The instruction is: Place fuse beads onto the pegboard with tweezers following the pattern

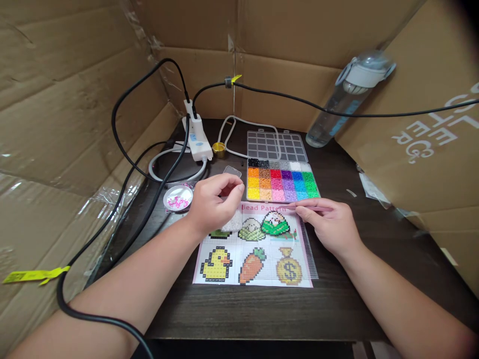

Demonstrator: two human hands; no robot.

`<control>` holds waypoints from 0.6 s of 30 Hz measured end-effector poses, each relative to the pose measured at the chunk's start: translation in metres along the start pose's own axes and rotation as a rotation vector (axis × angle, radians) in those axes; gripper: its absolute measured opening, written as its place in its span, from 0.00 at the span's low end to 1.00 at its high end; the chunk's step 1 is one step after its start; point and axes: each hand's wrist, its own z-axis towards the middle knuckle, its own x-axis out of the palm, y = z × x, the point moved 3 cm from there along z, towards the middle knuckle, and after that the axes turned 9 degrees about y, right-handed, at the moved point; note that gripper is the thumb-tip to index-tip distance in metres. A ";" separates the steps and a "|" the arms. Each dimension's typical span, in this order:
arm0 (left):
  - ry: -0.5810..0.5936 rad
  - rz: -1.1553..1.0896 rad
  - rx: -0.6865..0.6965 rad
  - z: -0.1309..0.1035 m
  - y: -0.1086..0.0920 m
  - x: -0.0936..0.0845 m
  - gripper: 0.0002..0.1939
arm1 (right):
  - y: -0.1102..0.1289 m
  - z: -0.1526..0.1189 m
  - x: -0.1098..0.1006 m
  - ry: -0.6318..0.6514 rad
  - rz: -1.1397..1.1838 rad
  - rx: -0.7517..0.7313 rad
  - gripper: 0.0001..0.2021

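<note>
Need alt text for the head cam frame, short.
Two bare hands work over a bead pattern sheet on a dark table: left hand pinches something small, right hand holds tweezers. An open bead box sits behind.

Dark wooden table (pixel 262 309); on it pattern sheet (pixel 254 264); bead box (pixel 282 182); small dish (pixel 178 198); bottle (pixel 337 114)

Both bare forearms enter from the lower corners of the frame and converge toward centre, where the left hand (pixel 214 205) is loosely curled with fingertips pinched together, and the right hand (pixel 331 225) lies palm-down, thumb and forefinger extended leftward in a pinch.
</note>
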 end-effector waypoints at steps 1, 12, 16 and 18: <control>0.000 0.001 0.000 0.000 0.000 0.000 0.03 | -0.001 0.000 0.000 -0.005 0.006 0.000 0.08; -0.006 -0.007 0.004 0.000 0.000 0.001 0.03 | -0.003 0.001 0.000 -0.007 0.007 0.023 0.08; -0.003 -0.006 0.001 0.000 0.000 0.001 0.03 | -0.005 0.000 0.000 0.001 0.006 0.027 0.09; -0.002 -0.010 0.002 0.000 0.000 0.001 0.03 | -0.005 0.000 0.000 0.004 0.017 0.013 0.09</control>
